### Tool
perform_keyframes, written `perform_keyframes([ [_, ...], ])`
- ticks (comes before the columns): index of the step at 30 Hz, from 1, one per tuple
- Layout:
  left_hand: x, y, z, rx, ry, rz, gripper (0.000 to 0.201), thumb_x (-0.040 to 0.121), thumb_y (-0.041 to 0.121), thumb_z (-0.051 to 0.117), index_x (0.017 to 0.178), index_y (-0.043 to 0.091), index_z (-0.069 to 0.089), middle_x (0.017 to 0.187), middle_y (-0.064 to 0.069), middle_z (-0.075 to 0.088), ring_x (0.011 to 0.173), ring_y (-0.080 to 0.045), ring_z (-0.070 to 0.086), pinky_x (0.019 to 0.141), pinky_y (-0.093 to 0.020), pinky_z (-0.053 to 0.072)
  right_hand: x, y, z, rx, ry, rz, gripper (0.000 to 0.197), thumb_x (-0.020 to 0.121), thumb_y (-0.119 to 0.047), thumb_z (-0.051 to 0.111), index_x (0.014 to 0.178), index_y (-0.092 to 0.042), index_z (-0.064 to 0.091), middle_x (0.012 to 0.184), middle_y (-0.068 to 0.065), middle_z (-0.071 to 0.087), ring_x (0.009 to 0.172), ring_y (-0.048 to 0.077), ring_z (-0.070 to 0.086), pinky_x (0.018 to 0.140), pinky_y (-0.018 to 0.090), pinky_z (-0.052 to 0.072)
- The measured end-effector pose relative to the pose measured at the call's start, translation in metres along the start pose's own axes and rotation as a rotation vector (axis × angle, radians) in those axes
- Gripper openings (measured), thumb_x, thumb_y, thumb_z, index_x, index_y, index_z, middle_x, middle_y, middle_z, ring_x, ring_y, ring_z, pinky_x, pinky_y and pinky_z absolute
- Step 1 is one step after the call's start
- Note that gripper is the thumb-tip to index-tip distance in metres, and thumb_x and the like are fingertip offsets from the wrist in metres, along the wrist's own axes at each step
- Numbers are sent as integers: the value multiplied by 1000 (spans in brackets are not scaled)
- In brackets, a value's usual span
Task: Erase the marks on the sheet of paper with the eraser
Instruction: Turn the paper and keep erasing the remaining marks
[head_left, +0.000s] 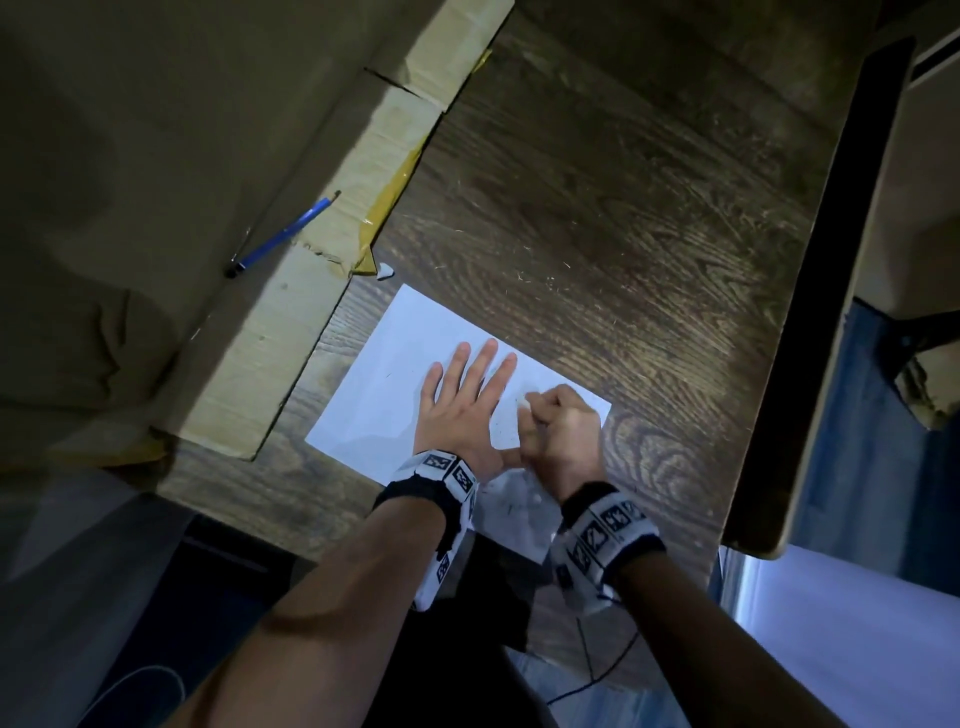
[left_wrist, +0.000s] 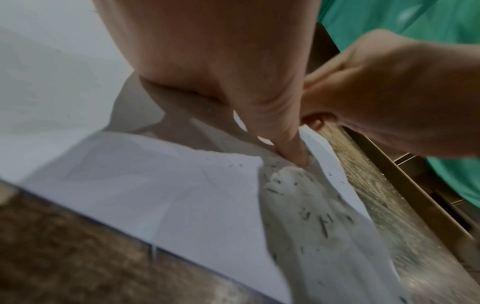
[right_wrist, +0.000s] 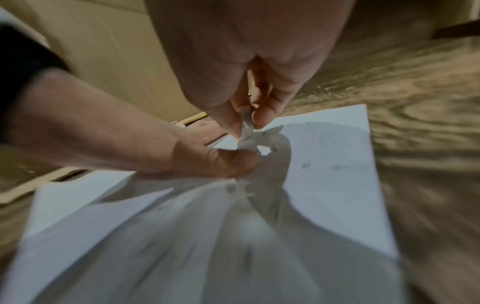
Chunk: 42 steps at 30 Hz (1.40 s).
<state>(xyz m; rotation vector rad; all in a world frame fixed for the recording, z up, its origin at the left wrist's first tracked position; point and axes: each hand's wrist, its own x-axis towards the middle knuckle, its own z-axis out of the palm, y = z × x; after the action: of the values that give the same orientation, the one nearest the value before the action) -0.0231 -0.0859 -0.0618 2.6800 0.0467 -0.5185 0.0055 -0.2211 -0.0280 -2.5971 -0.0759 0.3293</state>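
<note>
A white sheet of paper (head_left: 387, 384) lies on the dark wooden table (head_left: 597, 218), its near edge hanging over the table's front. My left hand (head_left: 465, 400) lies flat on it with fingers spread and straight, pressing it down. Just to the right, my right hand (head_left: 558, 423) is curled and pinches a small white eraser (right_wrist: 245, 123) between thumb and fingers, its tip touching the paper. Faint grey marks (right_wrist: 306, 165) show on the sheet (right_wrist: 337, 185) beyond the eraser. Dark eraser crumbs (left_wrist: 323, 224) litter the paper (left_wrist: 168, 195) near my left thumb (left_wrist: 293, 148).
A cardboard box (head_left: 291, 291) with yellow tape borders the sheet on the left; a blue pen (head_left: 283, 235) lies on it. A small white scrap (head_left: 385, 270) sits by the box corner. A dark raised edge (head_left: 810, 312) bounds the table on the right.
</note>
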Motion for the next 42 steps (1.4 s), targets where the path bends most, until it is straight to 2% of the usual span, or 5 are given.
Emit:
perform_keyframes([
  [4,0,1,-1,18,-30,0,120,66,98,38,156,40,-18,162,14,-28,150,-20,-27,117,-44,-19,32,-10,1,38,77,-27,22,91,-20,58,85,-3,70,95,9,61,74,24,61,67,31,51],
  [12,-1,2,-4,24,-41,-2,119,70,91,46,156,39,-18,163,11,-28,150,-20,-27,120,-47,-13,-23,21,-14,12,18,23,20,91,-19,62,89,-2,73,81,-4,51,64,1,46,64,-4,31],
  [26,11,-15,-39,285,-153,297,122,74,86,53,159,28,-12,165,2,-24,152,-23,-21,121,-45,-11,-62,62,-26,61,19,-98,14,83,-5,71,70,-3,70,71,3,53,70,1,52,70,16,46],
  [36,0,-1,-52,-80,-103,207,69,89,20,67,152,25,41,167,-3,10,153,-21,8,120,-34,7,-90,48,-13,123,-108,-33,14,84,-18,73,91,-8,77,81,-1,66,72,8,63,70,2,39],
  [42,-6,24,-3,25,-222,305,123,65,78,71,160,36,4,165,3,-23,151,-25,-24,120,-48,-12,-31,44,-19,53,141,-107,7,87,-15,68,85,-12,74,75,-3,51,61,9,46,58,14,30],
])
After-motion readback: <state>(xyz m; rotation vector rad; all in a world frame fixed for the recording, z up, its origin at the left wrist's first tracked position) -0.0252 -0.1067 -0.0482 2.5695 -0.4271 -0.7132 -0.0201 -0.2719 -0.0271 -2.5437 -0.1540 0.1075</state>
